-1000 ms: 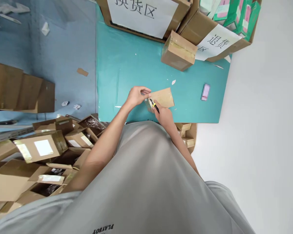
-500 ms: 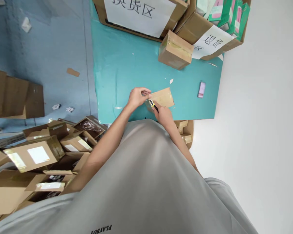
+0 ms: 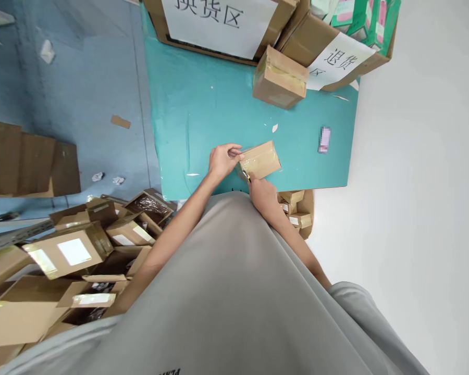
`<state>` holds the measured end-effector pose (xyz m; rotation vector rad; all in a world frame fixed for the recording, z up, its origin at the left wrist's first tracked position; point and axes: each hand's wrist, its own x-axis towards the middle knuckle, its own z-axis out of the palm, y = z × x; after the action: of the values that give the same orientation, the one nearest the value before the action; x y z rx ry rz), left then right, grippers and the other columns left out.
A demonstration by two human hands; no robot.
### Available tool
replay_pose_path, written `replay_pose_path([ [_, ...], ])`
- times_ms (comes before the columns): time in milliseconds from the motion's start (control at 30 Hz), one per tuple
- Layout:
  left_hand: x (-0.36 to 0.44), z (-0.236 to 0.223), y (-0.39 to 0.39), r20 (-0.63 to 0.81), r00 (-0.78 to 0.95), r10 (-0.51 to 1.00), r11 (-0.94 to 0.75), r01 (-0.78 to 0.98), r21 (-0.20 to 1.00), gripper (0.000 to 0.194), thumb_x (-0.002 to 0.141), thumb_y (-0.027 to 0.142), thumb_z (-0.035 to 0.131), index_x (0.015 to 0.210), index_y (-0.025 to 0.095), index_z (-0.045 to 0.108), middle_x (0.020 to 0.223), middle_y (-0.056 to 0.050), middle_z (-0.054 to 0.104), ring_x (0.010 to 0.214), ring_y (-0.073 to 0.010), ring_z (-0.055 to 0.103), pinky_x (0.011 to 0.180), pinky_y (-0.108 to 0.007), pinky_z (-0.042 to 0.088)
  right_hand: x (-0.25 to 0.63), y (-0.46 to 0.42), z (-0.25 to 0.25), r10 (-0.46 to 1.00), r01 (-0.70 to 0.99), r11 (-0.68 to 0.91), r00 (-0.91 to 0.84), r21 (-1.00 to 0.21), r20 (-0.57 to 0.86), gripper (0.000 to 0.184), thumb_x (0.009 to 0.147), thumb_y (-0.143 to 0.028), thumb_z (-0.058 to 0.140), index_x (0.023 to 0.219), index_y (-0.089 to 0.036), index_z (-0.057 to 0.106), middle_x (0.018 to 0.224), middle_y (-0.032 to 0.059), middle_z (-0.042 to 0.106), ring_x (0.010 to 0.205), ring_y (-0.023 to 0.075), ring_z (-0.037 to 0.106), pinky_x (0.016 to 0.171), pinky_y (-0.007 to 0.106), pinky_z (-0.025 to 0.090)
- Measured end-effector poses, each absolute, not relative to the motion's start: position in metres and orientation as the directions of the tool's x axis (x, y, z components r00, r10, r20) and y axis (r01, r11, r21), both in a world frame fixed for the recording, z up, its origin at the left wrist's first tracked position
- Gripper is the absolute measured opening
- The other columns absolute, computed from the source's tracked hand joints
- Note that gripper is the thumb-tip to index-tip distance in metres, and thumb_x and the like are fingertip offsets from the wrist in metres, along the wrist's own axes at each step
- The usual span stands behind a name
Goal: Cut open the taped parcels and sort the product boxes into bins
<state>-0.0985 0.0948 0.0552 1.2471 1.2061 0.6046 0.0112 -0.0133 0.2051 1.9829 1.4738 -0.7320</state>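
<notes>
A small brown cardboard box [image 3: 262, 158] with clear tape lies on the teal table [image 3: 180, 130], close to its front edge. My left hand [image 3: 223, 159] grips the box's left corner, thumb on top and fingers behind it. In my closed right hand [image 3: 263, 194] is a black and yellow utility knife [image 3: 247, 176]. Its blade end is at the taped left end of the box, near the front corner. Most of the knife's handle is hidden by my fingers.
A closed carton [image 3: 280, 78] sits at the back, before two large boxes with paper signs; the right one holds green and pink packages [image 3: 361, 23]. A blurred-out small item [image 3: 324, 139] lies at right. Cardboard boxes [image 3: 74, 250] pile up at lower left.
My right hand has drawn the knife toward me along the box's left end. My left hand stays on the box. The whole view has shifted slightly.
</notes>
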Motion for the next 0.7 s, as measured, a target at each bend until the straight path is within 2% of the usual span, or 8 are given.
replay_pose_path([
  [167, -0.099, 0.059, 0.091, -0.332, 0.287, 0.899, 0.259, 0.265, 0.929, 0.03, 0.087, 0.018, 0.084, 0.117, 0.019, 0.088, 0.109, -0.008, 0.088, 0.103, -0.0278, 0.083, 0.102, -0.041, 0.064, 0.015, -0.009, 0.202, 0.675, 0.972, -0.228, 0.202, 0.059, -0.709, 0.045, 0.121, -0.032, 0.041, 0.158, -0.017, 0.061, 0.131, 0.0234, 0.081, 0.124, 0.0356, 0.079, 0.101, 0.042, 0.061],
  [233, -0.099, 0.061, 0.09, -0.322, 0.274, 0.906, 0.244, 0.284, 0.927, 0.029, 0.087, 0.018, 0.084, 0.116, 0.019, 0.088, 0.109, -0.008, 0.088, 0.104, -0.0277, 0.084, 0.103, -0.041, 0.064, 0.014, -0.008, 0.201, 0.693, 0.976, -0.214, 0.184, 0.045, -0.697, 0.043, 0.121, -0.027, 0.039, 0.153, -0.015, 0.064, 0.133, 0.0242, 0.081, 0.126, 0.0346, 0.079, 0.102, 0.041, 0.062],
  [367, -0.097, 0.062, 0.087, -0.348, 0.261, 0.9, 0.264, 0.31, 0.914, 0.033, 0.086, 0.02, 0.085, 0.119, 0.021, 0.087, 0.109, -0.007, 0.088, 0.1, -0.0272, 0.083, 0.104, -0.042, 0.064, 0.014, -0.013, 0.202, 0.674, 0.975, -0.219, 0.181, 0.04, -0.717, 0.05, 0.117, -0.013, 0.033, 0.161, -0.013, 0.057, 0.128, 0.0251, 0.082, 0.122, 0.033, 0.082, 0.098, 0.041, 0.063],
  [533, -0.097, 0.062, 0.083, -0.35, 0.214, 0.912, 0.278, 0.305, 0.911, 0.032, 0.089, 0.022, 0.083, 0.12, 0.019, 0.086, 0.112, -0.009, 0.088, 0.107, -0.0277, 0.083, 0.103, -0.042, 0.065, 0.018, -0.01, 0.203, 0.674, 0.976, -0.22, 0.147, -0.006, -0.724, 0.047, 0.118, -0.017, 0.036, 0.158, -0.014, 0.06, 0.132, 0.024, 0.082, 0.122, 0.0342, 0.082, 0.099, 0.042, 0.064],
  [700, -0.091, 0.062, 0.083, -0.322, 0.144, 0.936, 0.267, 0.306, 0.914, 0.028, 0.09, 0.023, 0.082, 0.117, 0.017, 0.085, 0.111, -0.011, 0.088, 0.106, -0.0278, 0.084, 0.104, -0.043, 0.066, 0.023, -0.006, 0.206, 0.705, 0.976, -0.214, 0.123, -0.044, -0.698, 0.047, 0.117, -0.01, 0.033, 0.153, -0.012, 0.062, 0.129, 0.0233, 0.083, 0.125, 0.0303, 0.082, 0.101, 0.037, 0.063],
])
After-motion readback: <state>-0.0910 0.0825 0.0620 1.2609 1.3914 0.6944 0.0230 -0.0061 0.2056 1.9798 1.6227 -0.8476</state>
